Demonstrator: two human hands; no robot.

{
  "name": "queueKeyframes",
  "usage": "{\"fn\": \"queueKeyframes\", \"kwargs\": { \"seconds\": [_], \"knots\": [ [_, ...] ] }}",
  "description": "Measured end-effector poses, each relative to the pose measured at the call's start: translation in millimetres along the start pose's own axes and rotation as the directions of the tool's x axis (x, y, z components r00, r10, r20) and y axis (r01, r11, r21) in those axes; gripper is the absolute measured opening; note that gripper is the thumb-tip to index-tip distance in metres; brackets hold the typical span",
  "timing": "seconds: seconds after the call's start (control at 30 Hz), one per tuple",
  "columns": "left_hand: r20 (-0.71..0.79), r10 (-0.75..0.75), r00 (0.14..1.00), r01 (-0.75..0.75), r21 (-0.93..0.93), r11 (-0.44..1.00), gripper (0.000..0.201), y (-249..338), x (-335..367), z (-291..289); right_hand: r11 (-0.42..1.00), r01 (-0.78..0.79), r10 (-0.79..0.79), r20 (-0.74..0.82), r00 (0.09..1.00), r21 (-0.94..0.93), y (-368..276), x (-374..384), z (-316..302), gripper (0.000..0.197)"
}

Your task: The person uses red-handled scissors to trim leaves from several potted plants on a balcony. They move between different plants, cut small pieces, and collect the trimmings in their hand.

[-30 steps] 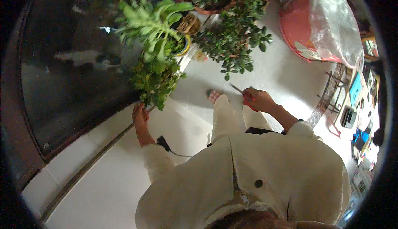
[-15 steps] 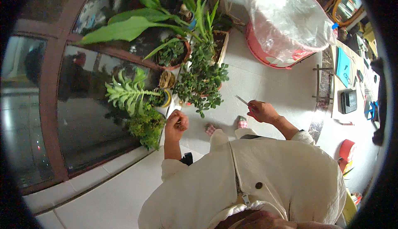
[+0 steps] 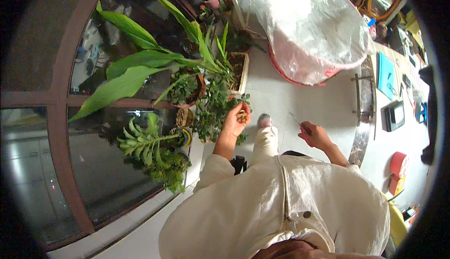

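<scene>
Left hand (image 3: pixel 236 119) has its fingers curled in around a small brown clump (image 3: pixel 242 116); I take it for dried plant bits, though it is too small for me to be sure. Right hand (image 3: pixel 317 137) is closed round the red handle of what look like slim scissors (image 3: pixel 305 137), their tip angled up and leftward over the floor (image 3: pixel 300 98). I cannot tell whether the blades are parted. So the clump sits just beside the dark-leaved plant (image 3: pixel 206 125), and the scissors hang between the left hand and the left edge of the tabletop (image 3: pixel 381 104).

I judge the clump light, dry and brittle; a hard squeeze would probably crumble it, so I favour a cupped hold from beneath over a pinch. The scissors look stiff, fairly light and smooth along the metal, which makes the handle the place to grip, well clear of the point. The plant's small leaves seem thick and apt to snap; I would take it by a stem.
</scene>
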State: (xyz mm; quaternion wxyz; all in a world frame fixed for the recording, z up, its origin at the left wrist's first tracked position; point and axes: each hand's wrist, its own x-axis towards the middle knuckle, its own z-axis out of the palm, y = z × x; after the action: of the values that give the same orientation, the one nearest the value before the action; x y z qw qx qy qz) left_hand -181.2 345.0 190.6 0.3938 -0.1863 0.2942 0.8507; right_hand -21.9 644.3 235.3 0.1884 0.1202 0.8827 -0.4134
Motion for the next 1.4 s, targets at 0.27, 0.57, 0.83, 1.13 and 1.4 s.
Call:
{"fn": "queueKeyframes", "kwargs": {
  "seconds": [0.27, 0.57, 0.83, 1.13, 1.4],
  "knots": [
    [-0.097, -0.097, 0.991, 0.097, -0.002, 0.995, 0.018, 33.8, 117.9, -13.1, 0.996, 0.018, -0.014, -0.047, 0.999, 0.088, -14.1, 92.1, -75.1, 0.037],
    [-0.219, -0.051, 0.974, 0.008, -0.19, 0.982, 0.023, 50.6, 206.4, -21.9, 0.999, 0.031, -0.035, 0.129, 0.991, 0.035, -6.7, 188.1, -148.5, 0.044],
    [-0.393, 0.035, 0.919, -0.162, -0.294, 0.942, 0.016, 39.8, 281.9, -44.2, 0.983, -0.082, 0.05, 0.191, 0.98, 0.163, 0.1, 248.5, -199.2, 0.036],
    [-0.355, -0.008, 0.935, -0.183, -0.501, 0.846, 0.015, 72.9, 366.3, -125.9, 0.973, -0.21, 0.176, 0.285, 0.942, 0.093, -13.9, 279.3, -180.0, 0.026],
    [-0.759, -0.053, 0.649, -0.451, -0.44, 0.777, 0.033, 97.0, 392.3, -140.2, 0.993, -0.114, 0.107, 0.196, 0.975, 0.023, -27.6, 286.1, -177.4, 0.024]
  ]
}}
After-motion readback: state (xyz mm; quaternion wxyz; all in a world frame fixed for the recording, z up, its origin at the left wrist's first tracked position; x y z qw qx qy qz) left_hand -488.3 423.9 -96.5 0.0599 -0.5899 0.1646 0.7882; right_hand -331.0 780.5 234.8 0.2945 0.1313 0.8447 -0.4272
